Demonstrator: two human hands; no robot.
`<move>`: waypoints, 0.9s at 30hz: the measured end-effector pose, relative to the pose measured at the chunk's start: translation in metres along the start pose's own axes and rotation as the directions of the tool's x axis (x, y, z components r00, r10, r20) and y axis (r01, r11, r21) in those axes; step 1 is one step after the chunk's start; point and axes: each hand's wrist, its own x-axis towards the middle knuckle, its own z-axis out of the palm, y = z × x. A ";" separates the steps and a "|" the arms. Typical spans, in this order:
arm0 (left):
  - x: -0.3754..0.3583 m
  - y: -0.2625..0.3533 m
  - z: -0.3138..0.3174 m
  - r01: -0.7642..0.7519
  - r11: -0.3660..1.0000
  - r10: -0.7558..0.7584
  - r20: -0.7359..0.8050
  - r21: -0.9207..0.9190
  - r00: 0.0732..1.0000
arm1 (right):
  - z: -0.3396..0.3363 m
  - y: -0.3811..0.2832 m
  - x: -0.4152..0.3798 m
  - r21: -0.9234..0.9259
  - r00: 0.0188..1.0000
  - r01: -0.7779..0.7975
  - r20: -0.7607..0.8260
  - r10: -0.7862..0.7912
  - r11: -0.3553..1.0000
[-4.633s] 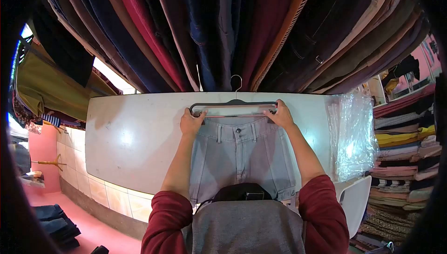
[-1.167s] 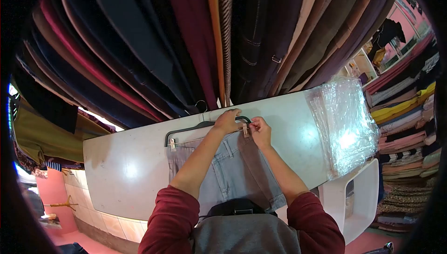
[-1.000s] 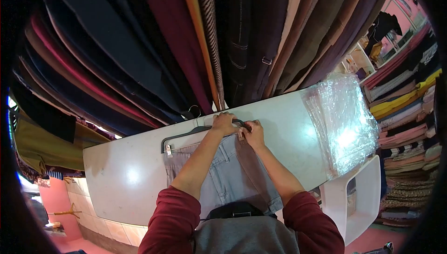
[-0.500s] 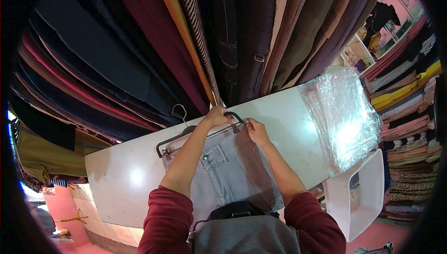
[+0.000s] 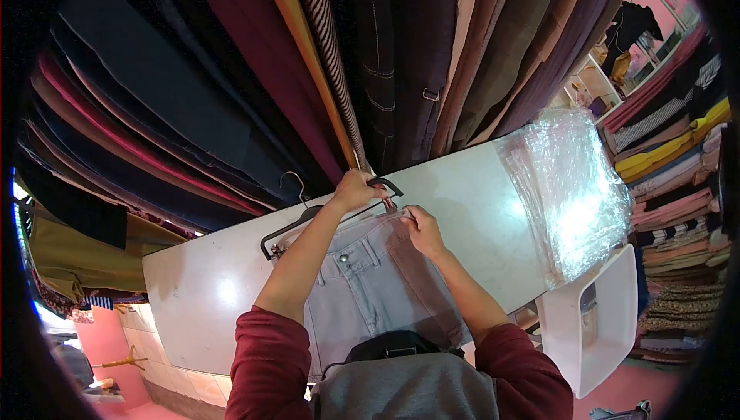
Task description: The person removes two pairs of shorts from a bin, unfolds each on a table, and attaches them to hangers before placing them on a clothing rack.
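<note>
Grey jeans (image 5: 351, 293) lie on the white table with the waistband toward the black clip hanger (image 5: 289, 227). My left hand (image 5: 357, 191) is closed on the hanger near its right end, fingers at the metal clip (image 5: 390, 204). At the right corner of the waistband, my right hand (image 5: 422, 229) pinches the cloth just below that clip. The hanger's left clip sits by the other waistband corner, partly behind my left forearm. Its metal hook points away from me.
Many trousers (image 5: 416, 58) hang in a row over the table's far edge. A stack of clear plastic packets (image 5: 574, 196) lies on the white table (image 5: 200, 289) at right. Beside it stands a white plastic bin (image 5: 601, 335). Folded clothes (image 5: 682, 266) are piled at far right.
My right hand has moved slightly down and toward me with the waistband corner. The jeans' waistband now lies a little lower, and the hanger has shifted slightly.
</note>
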 end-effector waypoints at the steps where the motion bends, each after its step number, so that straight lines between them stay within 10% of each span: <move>1: 0.000 -0.001 0.001 -0.001 1.000 0.001 -0.001 0.001 1.000 | 0.001 -0.002 0.001 -0.010 1.000 0.023 -0.012 -0.023 1.000; 11: -0.006 0.003 0.014 -0.036 0.993 0.024 0.116 0.108 0.993 | 0.011 -0.009 -0.006 -0.026 0.953 -0.071 -0.297 0.060 0.997; 17: -0.027 0.018 0.019 -0.138 0.969 0.114 0.122 0.206 0.986 | -0.001 -0.001 0.000 0.044 0.967 -0.246 -0.052 0.248 0.968; 19: -0.043 0.019 0.028 -0.332 0.901 0.385 -0.160 0.280 0.909 | -0.001 -0.007 0.009 0.254 0.979 -0.142 -0.104 0.173 0.957; 24: -0.090 0.019 0.038 -0.537 0.835 0.529 -0.442 0.120 0.725 | 0.000 -0.023 0.048 0.083 0.948 0.269 0.153 -0.279 0.960; 27: -0.151 0.001 0.041 -0.491 0.830 0.554 -0.483 0.263 0.678 | 0.000 -0.053 0.054 -0.174 0.903 0.015 0.425 0.062 0.985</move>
